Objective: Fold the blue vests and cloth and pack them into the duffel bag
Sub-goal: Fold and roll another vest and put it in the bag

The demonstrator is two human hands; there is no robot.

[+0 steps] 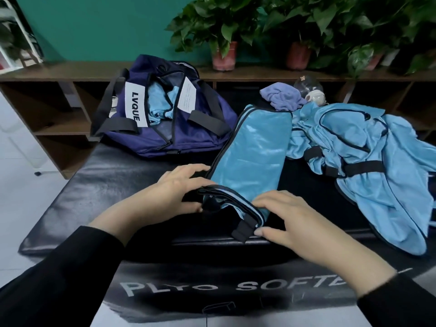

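The long, narrow folded light-blue vest with black trim [250,149] lay on the black padded counter [118,185], just right of the open navy duffel bag [169,128]; the left hand [174,192] gripped its near end, fingers curled round the rolled edge; the right hand [292,218] pressed it flat with spread fingers, probably to hold the fold. Farther right of the bag lay a crumpled heap of light-blue vests [368,152]; behind it sat a bunched lavender cloth [283,96]; blue fabric already showed inside the bag.

A teal wall [94,24] fills the top of the frame. Below it runs a long brown wooden shelf unit [59,76] carrying potted green plants [221,31]. Pale tiled floor [14,142] shows at left.
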